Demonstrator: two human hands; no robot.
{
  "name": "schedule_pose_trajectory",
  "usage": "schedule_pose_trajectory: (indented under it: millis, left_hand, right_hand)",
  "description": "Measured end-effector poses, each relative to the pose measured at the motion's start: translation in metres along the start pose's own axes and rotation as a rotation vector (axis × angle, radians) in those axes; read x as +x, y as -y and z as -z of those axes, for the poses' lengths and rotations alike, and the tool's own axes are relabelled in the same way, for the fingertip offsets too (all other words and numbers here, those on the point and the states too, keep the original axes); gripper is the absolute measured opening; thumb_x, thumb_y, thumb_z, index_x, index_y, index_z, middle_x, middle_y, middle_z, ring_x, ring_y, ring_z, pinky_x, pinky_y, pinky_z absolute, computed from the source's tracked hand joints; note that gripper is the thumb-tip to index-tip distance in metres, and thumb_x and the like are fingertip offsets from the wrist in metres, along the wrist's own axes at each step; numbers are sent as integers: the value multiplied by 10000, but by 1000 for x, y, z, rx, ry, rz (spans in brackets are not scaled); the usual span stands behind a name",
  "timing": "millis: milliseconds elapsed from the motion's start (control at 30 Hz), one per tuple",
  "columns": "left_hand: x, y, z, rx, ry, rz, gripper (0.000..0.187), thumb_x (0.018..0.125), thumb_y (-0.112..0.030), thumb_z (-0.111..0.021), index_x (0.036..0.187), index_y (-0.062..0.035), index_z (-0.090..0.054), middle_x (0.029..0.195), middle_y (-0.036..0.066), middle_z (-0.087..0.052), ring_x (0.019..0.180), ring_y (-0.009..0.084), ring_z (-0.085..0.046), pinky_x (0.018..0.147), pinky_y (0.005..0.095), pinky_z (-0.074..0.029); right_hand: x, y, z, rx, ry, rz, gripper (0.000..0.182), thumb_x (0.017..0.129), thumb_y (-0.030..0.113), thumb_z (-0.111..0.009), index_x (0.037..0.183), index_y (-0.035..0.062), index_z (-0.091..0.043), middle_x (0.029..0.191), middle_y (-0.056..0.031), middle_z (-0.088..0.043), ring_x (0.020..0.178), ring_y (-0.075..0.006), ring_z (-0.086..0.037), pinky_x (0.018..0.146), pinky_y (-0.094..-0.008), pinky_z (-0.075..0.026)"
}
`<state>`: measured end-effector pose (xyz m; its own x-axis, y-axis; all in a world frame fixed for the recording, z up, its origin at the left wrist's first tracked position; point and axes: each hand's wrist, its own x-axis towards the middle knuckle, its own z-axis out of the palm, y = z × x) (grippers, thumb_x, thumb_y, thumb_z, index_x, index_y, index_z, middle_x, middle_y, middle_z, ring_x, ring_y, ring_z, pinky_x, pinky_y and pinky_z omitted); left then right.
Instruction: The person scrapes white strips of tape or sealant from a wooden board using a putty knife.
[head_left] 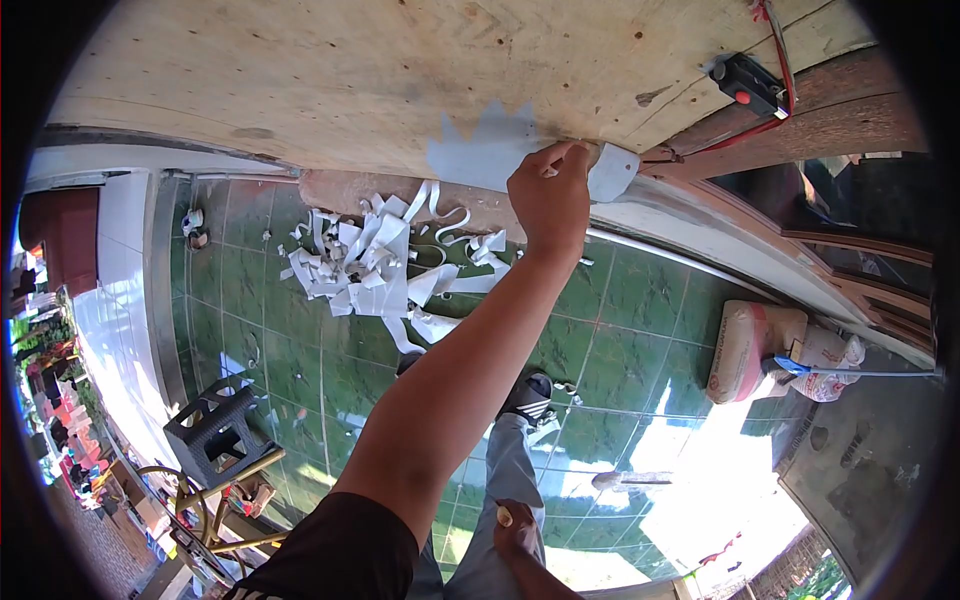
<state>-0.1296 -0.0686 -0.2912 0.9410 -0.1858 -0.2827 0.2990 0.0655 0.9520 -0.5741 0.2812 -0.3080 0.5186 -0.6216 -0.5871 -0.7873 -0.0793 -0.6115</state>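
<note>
My left hand (552,195) reaches up to the lower edge of a plywood panel (350,80), its fingers closed in a pinch. It appears to grip a pale grey sheet (615,173) that shows on both sides of the hand, with a rounded, holed corner at right. Left of the hand the sheet has a jagged upper edge against the wood. Low in the view, my right hand (517,535) is closed beside my leg. A small pale yellowish object (504,516) shows at its fingers; its kind cannot be made out.
White curled strips and scraps (370,260) lie heaped on the green tiled floor (350,360). A dark plastic stool (220,435) stands at left. Filled sacks (755,350) rest at right beside a blue-ended pole (860,371). A black box with a red button (748,88) hangs upper right.
</note>
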Motion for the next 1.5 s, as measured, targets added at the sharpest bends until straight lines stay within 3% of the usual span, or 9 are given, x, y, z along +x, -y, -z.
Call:
schedule_pose_trajectory:
  millis: [400, 600, 700, 733, 867, 1067, 1167, 1367, 1500]
  left_hand:
    - [5, -4, -1, -24, -22, 171, 227, 870, -113, -681, 911, 95, -762, 676, 58, -666, 659, 127, -581, 670, 301, -464]
    - [-16, 33, 31, 138, -144, -119, 327, 911, -162, -686, 1162, 45, -723, 1043, 134, -691, 1005, 197, -609, 903, 349, -474]
    - [10, 55, 45, 34, -59, 14, 441, 934, -252, -684, 1295, 2, -676, 1315, 183, -632, 1202, 270, -555, 1029, 404, -435]
    - [16, 47, 41, 110, -23, 49, 452, 968, -376, -660, 1196, 9, -717, 1230, 179, -693, 1139, 331, -610, 1042, 431, -444]
    - [22, 10, 24, 309, 260, 103, 483, 1021, -451, -602, 965, 4, -753, 860, 160, -719, 851, 312, -635, 935, 427, -464]
    - [21, 5, 15, 154, 262, 120, 381, 1021, -323, -609, 953, 31, -735, 792, 143, -693, 727, 247, -546, 780, 416, -457]
    - [22, -7, 15, 124, 307, 223, 347, 1000, -255, -651, 1086, 62, -762, 940, 107, -744, 866, 168, -598, 831, 340, -458]
    - [24, 8, 27, 366, 328, 64, 286, 973, -194, -587, 928, 39, -747, 752, 164, -702, 701, 235, -620, 720, 363, -484]
    - [17, 28, 40, 194, 350, 98, 317, 979, -249, -584, 943, 11, -763, 779, 153, -717, 744, 276, -658, 749, 381, -501]
  right_hand:
    - [3, 5, 1, 23, -7, -28, 313, 783, -39, -634, 1059, 70, -735, 1042, -148, -749, 1018, -380, -706, 911, -468, -561]
    - [5, 7, 3, 31, -22, -22, 297, 786, -35, -642, 1051, 66, -732, 1046, -145, -749, 1014, -381, -705, 904, -464, -562]
    - [4, 1, -1, 21, -27, 3, 287, 789, -38, -643, 1042, 65, -732, 1040, -143, -749, 1007, -380, -705, 893, -464, -564]
    - [4, 0, -2, 25, -27, -1, 283, 790, -40, -643, 1037, 65, -732, 1038, -142, -749, 1005, -380, -705, 890, -465, -564]
    - [4, 0, -2, 24, -41, 19, 267, 793, -42, -647, 1023, 65, -730, 1029, -142, -747, 999, -379, -706, 880, -467, -565]
    - [5, 4, -1, 11, -30, 23, 264, 795, -38, -660, 1029, 61, -730, 1029, -146, -744, 991, -378, -705, 873, -463, -566]
    - [4, 3, -2, 13, -23, -3, 267, 792, -38, -665, 1031, 61, -729, 1027, -144, -744, 982, -378, -704, 869, -464, -566]
    - [2, -2, -7, -2, -40, 41, 275, 792, -41, -661, 1039, 58, -728, 1022, -145, -742, 970, -377, -704, 864, -463, -565]
    - [1, -5, -8, 1, -17, 32, 344, 746, -22, -664, 1068, 80, -730, 1057, -138, -746, 1018, -368, -705, 899, -469, -567]
